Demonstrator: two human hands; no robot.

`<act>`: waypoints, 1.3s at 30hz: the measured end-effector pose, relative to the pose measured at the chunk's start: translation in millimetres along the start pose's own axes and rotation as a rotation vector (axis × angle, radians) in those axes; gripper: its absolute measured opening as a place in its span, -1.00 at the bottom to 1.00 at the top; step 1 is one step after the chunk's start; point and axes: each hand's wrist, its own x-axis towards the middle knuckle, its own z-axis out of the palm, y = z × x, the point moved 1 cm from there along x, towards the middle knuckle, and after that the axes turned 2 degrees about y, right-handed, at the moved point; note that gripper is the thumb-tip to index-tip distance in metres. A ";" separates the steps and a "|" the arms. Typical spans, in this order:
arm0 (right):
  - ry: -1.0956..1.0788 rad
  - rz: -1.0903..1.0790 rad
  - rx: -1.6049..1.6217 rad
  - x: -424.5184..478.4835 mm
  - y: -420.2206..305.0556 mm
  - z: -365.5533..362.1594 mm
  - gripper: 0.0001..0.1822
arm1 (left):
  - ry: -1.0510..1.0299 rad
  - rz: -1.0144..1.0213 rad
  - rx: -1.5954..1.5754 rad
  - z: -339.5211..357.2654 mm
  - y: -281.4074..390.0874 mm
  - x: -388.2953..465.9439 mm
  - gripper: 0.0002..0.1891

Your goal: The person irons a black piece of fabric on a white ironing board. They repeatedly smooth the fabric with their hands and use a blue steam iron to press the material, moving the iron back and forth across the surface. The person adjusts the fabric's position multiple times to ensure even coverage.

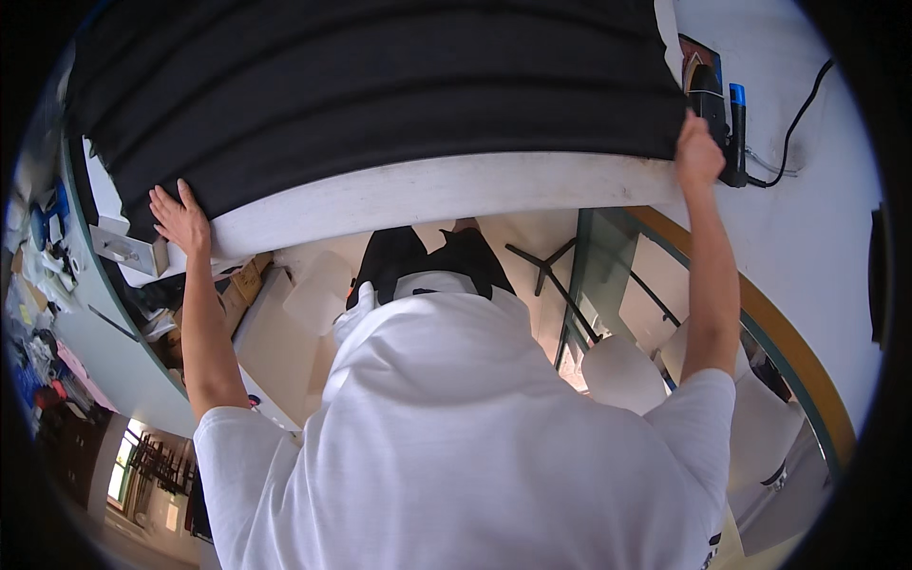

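Observation:
A large piece of black fabric [399,85] covers the white table [442,191], its near edge lying a little back from the table's front edge. My left hand [184,219] rests with fingers spread on the fabric's near left corner. At the near right corner, my right hand [698,153] is closed on the fabric's edge. Just beyond that hand sits a clothes iron [705,96] with a black body, partly hidden. Beside it lies a black tool with a blue end [738,121]; its kind is unclear.
A black cord [794,132] curves over the white surface at right. A small metal box-like piece [127,249] is at the table's left edge. Farther left, a pale worktop [107,320] bears mixed items. Below are a translucent bin [320,292], a black stand [545,267] and white chairs [623,374].

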 end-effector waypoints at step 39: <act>-0.157 -0.002 -0.011 -20.3 -25.6 23.7 -0.49 | -0.121 0.479 -0.063 -47.2 239.8 -141.2 -0.21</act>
